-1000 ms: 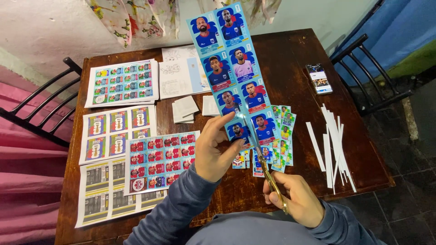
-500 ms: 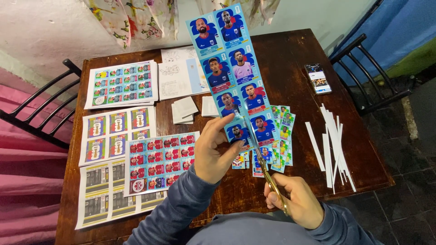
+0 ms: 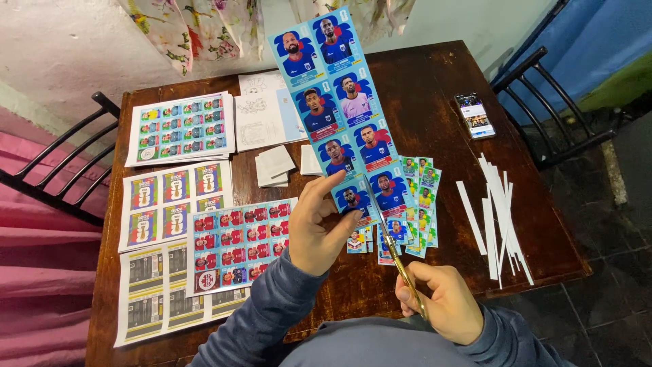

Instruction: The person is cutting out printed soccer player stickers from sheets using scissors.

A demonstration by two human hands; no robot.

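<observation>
Pinching tight, the left hand (image 3: pixel 316 231) has its grip on the bottom edge of a long blue sticker sheet (image 3: pixel 339 109), thumb on the front and fingers behind. That sheet stands up above the middle of the counter (image 3: pixel 421 81), and it shows two rows of players in blue shirts. At 5 o'clock from it, the right hand (image 3: pixel 441 302) has its grip closed around the handles of the scissors (image 3: pixel 397 255). Their thin blades point up to the sheet's bottom edge, right in the middle between the two rows.

A brown wooden counter, dark and a bit shiny, sits under it all. More flat sticker sheets (image 3: pixel 180 129) lie on it at 9 o'clock, some green, some red, some black and white. Small white paper squares (image 3: pixel 275 165) lie near the middle. Little cut stickers (image 3: pixel 421 197) sit in a pile just under the long sheet. Thin white paper strips (image 3: pixel 499 211) lie at 3 o'clock. A phone (image 3: pixel 474 115) rests at 2 o'clock. Black metal chairs (image 3: pixel 550 102) stand on both sides. The wall behind is white and rough, with flowery cloth (image 3: pixel 197 27) hanging down.
</observation>
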